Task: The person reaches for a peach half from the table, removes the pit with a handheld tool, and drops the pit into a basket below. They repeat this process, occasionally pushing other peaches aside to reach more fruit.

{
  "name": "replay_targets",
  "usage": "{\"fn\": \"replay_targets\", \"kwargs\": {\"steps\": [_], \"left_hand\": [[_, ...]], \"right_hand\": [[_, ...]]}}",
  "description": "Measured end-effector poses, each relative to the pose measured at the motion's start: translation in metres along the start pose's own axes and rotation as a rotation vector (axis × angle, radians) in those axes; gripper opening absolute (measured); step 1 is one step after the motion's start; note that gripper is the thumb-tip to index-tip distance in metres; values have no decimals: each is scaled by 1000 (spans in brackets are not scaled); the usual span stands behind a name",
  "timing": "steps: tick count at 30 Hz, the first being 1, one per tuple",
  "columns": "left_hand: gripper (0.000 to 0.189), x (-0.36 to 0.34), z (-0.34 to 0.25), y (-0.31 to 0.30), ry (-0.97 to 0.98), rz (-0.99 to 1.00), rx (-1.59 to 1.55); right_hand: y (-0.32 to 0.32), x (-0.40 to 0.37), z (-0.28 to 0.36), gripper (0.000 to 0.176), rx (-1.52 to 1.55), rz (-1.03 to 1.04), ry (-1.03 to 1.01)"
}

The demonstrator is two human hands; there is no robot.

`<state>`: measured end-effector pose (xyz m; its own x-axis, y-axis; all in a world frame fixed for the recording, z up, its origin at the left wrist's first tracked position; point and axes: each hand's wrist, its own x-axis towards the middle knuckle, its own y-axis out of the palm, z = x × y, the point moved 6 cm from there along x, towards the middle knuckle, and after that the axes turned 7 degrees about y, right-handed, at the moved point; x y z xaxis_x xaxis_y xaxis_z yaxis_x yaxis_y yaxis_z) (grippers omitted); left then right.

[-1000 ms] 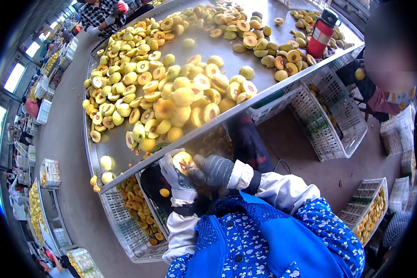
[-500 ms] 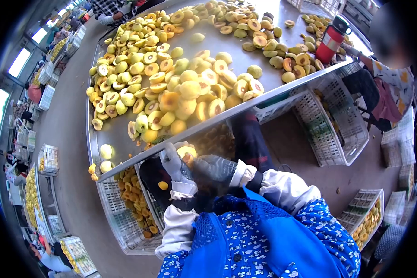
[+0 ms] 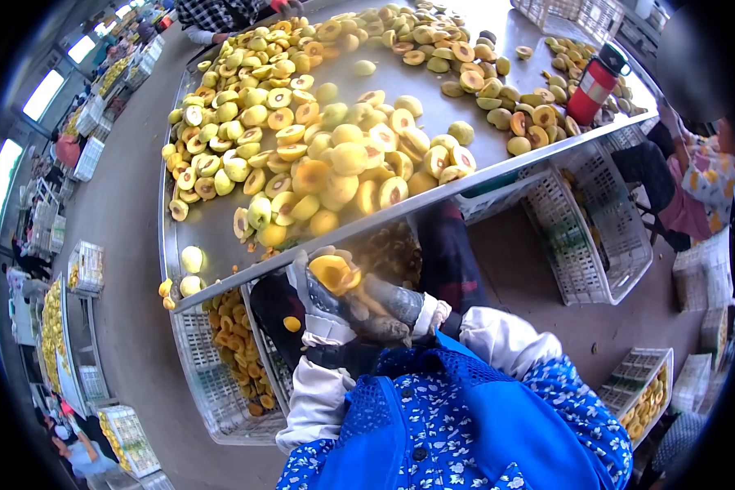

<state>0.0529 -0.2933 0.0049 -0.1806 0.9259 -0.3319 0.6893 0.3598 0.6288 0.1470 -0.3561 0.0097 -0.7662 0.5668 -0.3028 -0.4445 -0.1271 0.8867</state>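
My left hand [image 3: 314, 296], in a grey-white glove, is closed around a yellow peach half [image 3: 330, 274] whose hollowed cut face points up. Close beside it, just below the fruit, is my right hand [image 3: 394, 304], also gloved. Its fingers look curled and are partly smeared, so whatever they hold cannot be made out. Both hands are over my lap, in front of the metal table's edge [image 3: 318, 242]. On the table lies a large heap of halved peaches [image 3: 294, 135], many showing reddish centres.
Below the table, left of my legs, stands a white crate [image 3: 212, 384] with orange peach halves [image 3: 241, 351]. A red bottle [image 3: 594, 88] stands at the table's right end. Another white crate [image 3: 567, 245] is at the right, near a seated person [image 3: 702, 180]. A checked sleeve [image 3: 208, 16] shows across the table.
My right hand has drawn down and back from the peach half. The fruit in my left hand now shows more of its cut face. The view has shifted slightly.
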Motion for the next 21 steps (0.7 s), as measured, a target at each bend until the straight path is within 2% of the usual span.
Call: {"fn": "replay_targets", "kwargs": {"steps": [2, 3, 5, 6, 7, 8, 9, 10, 11, 13, 14, 15, 17, 18, 19, 20, 21], "left_hand": [[42, 3, -27, -17, 237, -53, 321], [39, 5, -46, -27, 354, -82, 485], [37, 10, -102, -68, 882, -102, 954], [35, 2, -133, -81, 1010, -239, 1239], [34, -13, -163, -91, 1114, -393, 1535], [31, -20, -183, -102, 1042, -495, 1802], [29, -26, -199, -111, 946, -588, 2065], [31, -40, -207, -107, 1122, -746, 2411], [32, -47, -209, -107, 1173, -692, 2398], [37, -62, -197, -101, 1268, -559, 2365], [35, -60, -175, -94, 1170, -294, 2151], [35, -62, -148, -79, 1076, -157, 2228], [32, -48, -95, -81, 687, 21, 2383], [28, -50, -79, -74, 751, -6, 2426], [28, -45, -68, -67, 668, -25, 2425], [27, -45, -57, -53, 657, 82, 2193], [26, -47, -48, -40, 637, 178, 1959]], "right_hand": [[-36, 24, -13, 49, -60, -100, -74], [-48, 23, -16, 50, -66, -173, -48], [-80, 4, -17, 53, -155, -395, 26], [-96, -7, -16, 55, -198, -499, 66], [-109, -17, -15, 58, -258, -576, 82], [-135, -14, -11, 56, -458, -618, -66], [-140, -10, -10, 53, -494, -637, -99], [-128, -8, -3, 51, -530, -657, -132], [-120, -11, 3, 48, -407, -669, -47], [-110, -4, 11, 45, -585, -642, -139], [-120, 5, 5, 45, -893, -582, -309], [-111, 8, 3, 45, -881, -581, -262], [-92, 14, -1, 46, -858, -580, -167], [-96, 17, -9, 47, -791, -579, -168], [-99, 18, -13, 47, -726, -580, -171], [-96, 15, -9, 43, -792, -584, -247], [-96, 11, -7, 42, -711, -602, -164]]}}
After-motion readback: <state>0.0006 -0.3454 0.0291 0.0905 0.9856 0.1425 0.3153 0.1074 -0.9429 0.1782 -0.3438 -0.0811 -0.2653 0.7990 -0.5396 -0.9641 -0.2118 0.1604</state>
